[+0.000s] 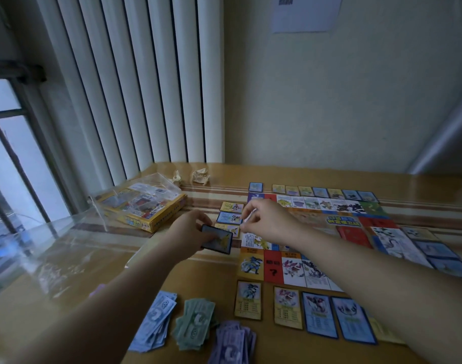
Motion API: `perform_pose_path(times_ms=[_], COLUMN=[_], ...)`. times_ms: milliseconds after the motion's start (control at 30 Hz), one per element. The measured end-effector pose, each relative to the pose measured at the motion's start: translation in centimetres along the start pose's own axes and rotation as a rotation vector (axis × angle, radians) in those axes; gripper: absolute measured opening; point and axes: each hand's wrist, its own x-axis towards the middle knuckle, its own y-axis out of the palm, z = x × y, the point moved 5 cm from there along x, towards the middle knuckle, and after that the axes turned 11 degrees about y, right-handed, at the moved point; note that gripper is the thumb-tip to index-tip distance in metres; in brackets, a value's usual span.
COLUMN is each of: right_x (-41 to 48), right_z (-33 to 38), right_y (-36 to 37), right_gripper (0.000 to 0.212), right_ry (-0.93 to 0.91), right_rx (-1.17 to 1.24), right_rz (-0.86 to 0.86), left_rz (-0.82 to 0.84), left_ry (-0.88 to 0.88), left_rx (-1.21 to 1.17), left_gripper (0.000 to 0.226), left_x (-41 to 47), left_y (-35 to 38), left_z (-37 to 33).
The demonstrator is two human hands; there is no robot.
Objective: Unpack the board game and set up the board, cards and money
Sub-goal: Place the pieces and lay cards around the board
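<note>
Between hands: card column (229,218) edging board (273,269)
Left hand (187,232): gripping card deck (217,240)
Right hand (262,219): pinching single card (251,214)
Care: aligning squarely

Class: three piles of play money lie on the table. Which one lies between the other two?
The green pile, with the blue pile to its left and the purple pile to its right.

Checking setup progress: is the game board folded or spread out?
Spread out. The game board lies flat on the table, squares face up, cards lined along its edges.
</note>
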Motion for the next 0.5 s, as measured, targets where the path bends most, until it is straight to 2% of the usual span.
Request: perform_pose_path(times_ms=[100, 267, 500], right_x=[0.2, -0.5, -0.5], right_z=[-1.4, -3.5, -5.1], right_y=[-0.2, 0.1, 1.5], right_gripper=[0.013, 0.027, 0.033], right_ry=[-0.001, -0.014, -0.034], right_rx=[-0.191, -0.624, -0.737], right_rz=[-0.005, 0.041, 0.123], left_rz=[0.047, 0.066, 0.045], left_ry=[-0.027, -0.038, -0.059], left_rx=[0.113, 0.202, 0.304], left_gripper=[0.026, 0.029, 0.031], left_x=[0.6, 2.1, 2.9], left_y=[1.0, 2.2, 2.7], left_z=[1.0, 1.7, 1.9])
